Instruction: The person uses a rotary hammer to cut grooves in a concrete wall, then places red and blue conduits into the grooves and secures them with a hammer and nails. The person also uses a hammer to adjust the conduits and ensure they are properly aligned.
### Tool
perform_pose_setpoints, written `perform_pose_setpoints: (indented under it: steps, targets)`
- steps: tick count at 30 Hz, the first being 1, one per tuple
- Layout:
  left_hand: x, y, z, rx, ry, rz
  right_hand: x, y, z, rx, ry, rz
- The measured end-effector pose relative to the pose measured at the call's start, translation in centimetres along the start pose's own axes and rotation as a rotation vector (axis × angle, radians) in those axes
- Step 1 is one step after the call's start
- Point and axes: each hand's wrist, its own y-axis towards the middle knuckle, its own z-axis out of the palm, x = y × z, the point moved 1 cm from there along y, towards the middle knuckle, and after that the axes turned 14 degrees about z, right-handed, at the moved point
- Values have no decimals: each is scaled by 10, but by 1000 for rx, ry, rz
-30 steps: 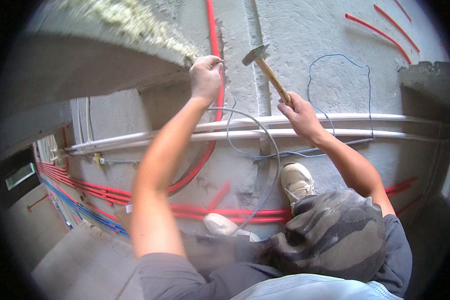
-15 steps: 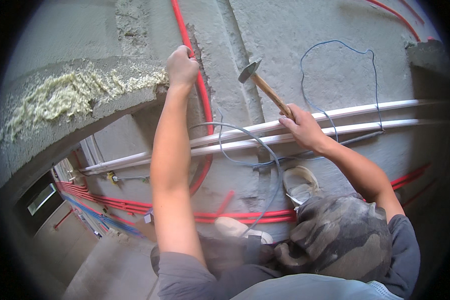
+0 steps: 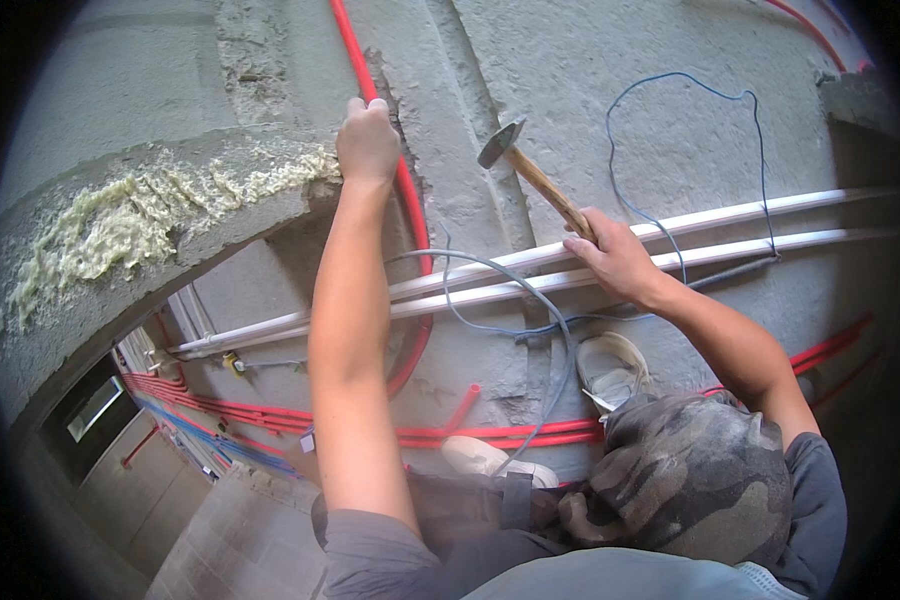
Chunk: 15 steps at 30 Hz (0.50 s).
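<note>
My left hand (image 3: 368,142) is closed against a red pipe (image 3: 347,30) set in a rough channel in grey concrete, its knuckles toward me; whatever its fingertips hold is hidden. My right hand (image 3: 610,258) grips the wooden handle of a hammer (image 3: 542,180), whose metal head sits over a long straight groove (image 3: 450,40), to the right of my left hand. Crusted pale foam (image 3: 100,238) lines the concrete edge just left of my left hand.
Two white pipes (image 3: 715,210) cross beneath my hands. A thin blue wire (image 3: 670,75) loops at right, beside a looping grey cable (image 3: 538,294). Bundled red (image 3: 190,396) and blue (image 3: 200,432) pipes run lower left. My light shoes (image 3: 490,455) show below, near red pipes.
Since a second ago the view has shifted, showing more foam at left. My left hand has moved higher along the red pipe, then slightly down. The hammer stays raised in my right hand.
</note>
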Motion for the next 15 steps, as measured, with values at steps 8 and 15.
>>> perform_pose_setpoints:
  steps: [8, 15]
  targets:
    - [-2, 0, -1, -13, 3, 110, 3, -1, -3, 15, -53, 24]
    - [1, -6, 4, -86, 28, 137, 5, 0, -1, 33, -47, 64]
